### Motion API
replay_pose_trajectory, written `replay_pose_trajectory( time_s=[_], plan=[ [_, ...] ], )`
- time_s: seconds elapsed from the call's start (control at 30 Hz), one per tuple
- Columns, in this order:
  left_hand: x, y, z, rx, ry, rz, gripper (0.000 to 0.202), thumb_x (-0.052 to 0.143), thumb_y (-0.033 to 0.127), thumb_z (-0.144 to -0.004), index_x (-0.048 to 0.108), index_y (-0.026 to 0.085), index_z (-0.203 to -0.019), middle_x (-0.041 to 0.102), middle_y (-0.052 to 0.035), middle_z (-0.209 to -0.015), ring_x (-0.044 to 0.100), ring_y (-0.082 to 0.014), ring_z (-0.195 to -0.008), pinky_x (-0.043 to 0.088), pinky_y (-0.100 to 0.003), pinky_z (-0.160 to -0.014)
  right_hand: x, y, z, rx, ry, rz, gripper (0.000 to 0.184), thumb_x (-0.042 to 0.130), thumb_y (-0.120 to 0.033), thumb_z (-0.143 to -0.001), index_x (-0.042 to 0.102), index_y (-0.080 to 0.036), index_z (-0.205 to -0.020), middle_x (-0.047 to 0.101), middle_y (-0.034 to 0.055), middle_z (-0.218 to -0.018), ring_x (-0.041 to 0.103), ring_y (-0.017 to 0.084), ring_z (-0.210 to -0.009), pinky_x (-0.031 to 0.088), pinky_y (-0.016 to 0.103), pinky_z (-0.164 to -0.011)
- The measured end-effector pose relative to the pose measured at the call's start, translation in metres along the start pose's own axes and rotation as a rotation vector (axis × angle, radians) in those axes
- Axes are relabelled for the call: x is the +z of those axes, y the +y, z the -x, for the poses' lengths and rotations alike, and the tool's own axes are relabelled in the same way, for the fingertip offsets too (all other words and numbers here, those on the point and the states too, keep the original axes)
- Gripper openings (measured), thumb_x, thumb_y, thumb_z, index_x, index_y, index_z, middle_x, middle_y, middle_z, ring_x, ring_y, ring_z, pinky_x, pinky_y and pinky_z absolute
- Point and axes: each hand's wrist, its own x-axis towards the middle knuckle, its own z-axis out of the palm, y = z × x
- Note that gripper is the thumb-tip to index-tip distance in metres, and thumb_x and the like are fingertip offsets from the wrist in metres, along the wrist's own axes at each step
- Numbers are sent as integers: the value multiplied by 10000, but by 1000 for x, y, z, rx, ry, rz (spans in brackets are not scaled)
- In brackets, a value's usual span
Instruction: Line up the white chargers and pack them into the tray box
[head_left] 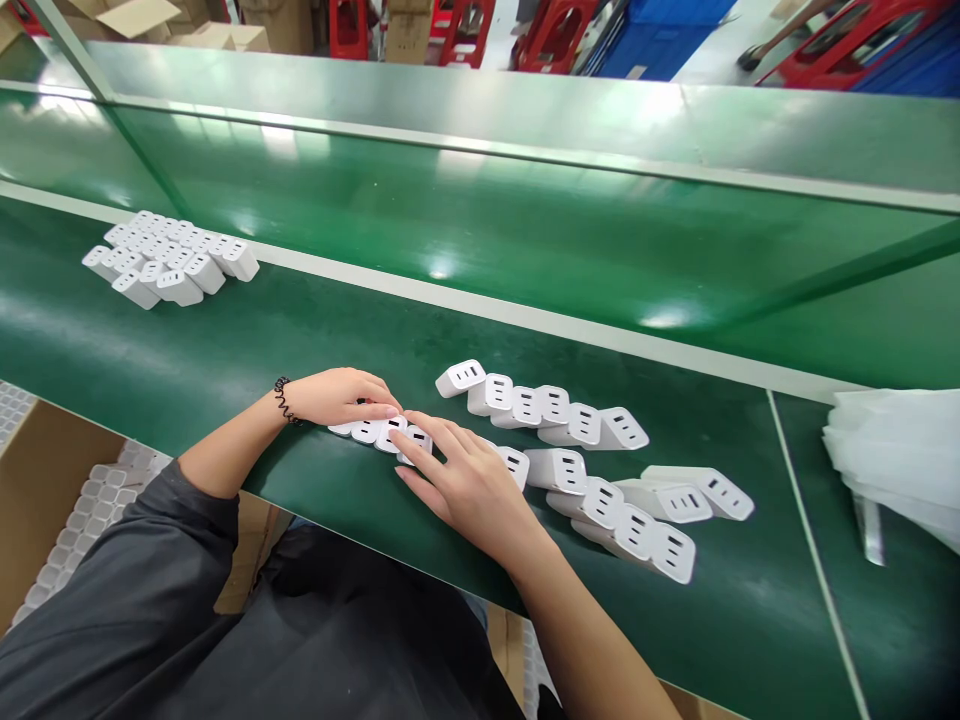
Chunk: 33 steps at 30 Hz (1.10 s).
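Several white charger blocks (555,408) lie in two rough rows on the green conveyor belt (300,330) before me. My left hand (341,396) rests palm down on a short row of chargers (379,433), its fingers curled over them. My right hand (465,480) lies flat beside it, fingers stretched out and touching the same row and the charger (516,463) next to it. A black coil band sits on my left wrist.
A second heap of white chargers (169,258) lies at the far left of the belt. A stack of clear plastic bags (896,455) sits at the right. A cardboard box with a white cell tray (82,510) stands below left. Red stools and blue crates stand beyond the line.
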Motion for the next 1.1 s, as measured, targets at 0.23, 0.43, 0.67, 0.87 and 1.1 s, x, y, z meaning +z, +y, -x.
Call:
replay_pose_trajectory(
  time_s=[0.23, 0.43, 0.67, 0.87, 1.1],
  plan=[
    [-1, 2, -1, -57, -27, 7, 409, 392, 419, -1011, 682, 186, -1182, 685, -67, -1166, 629, -166, -1027, 437, -250, -897, -2, -1, -1, -2, -1, 8, 282, 586, -202, -937, 618, -172, -1215, 635, 146, -1285, 647, 239, -1028, 564, 377, -821],
    [-7, -1, -2, -183, -112, 146, 504, 333, 511, -1008, 604, 204, -1303, 608, -51, -1337, 556, -178, -1203, 392, -242, -1012, -1, 0, 0, -20, 14, 19, 279, 574, -196, -946, 620, -155, -1218, 650, 151, -1257, 651, 244, -1032, 562, 374, -827],
    [-9, -7, -1, -271, -141, 279, 604, 292, 636, -975, 563, 240, -1342, 570, -28, -1388, 526, -196, -1216, 381, -268, -1035, -1, -1, 1, -13, -5, 34, 320, 570, -222, -954, 594, -149, -1265, 638, 146, -1279, 644, 242, -1036, 554, 380, -845],
    [-11, -7, 0, -272, -150, 297, 590, 290, 610, -984, 538, 230, -1361, 625, -50, -1283, 576, -178, -1088, 439, -243, -907, -5, 3, 3, 22, 63, 78, 363, 591, -303, -956, 587, -134, -1277, 665, 135, -1228, 655, 223, -953, 529, 362, -834],
    [-19, -8, 8, -260, -107, 246, 547, 335, 586, -988, 535, 248, -1369, 638, -44, -1253, 587, -160, -1062, 448, -220, -850, -6, 4, 3, 44, 31, 55, 346, 586, -317, -960, 602, -139, -1257, 691, 108, -1162, 664, 206, -884, 505, 357, -779]
  ],
)
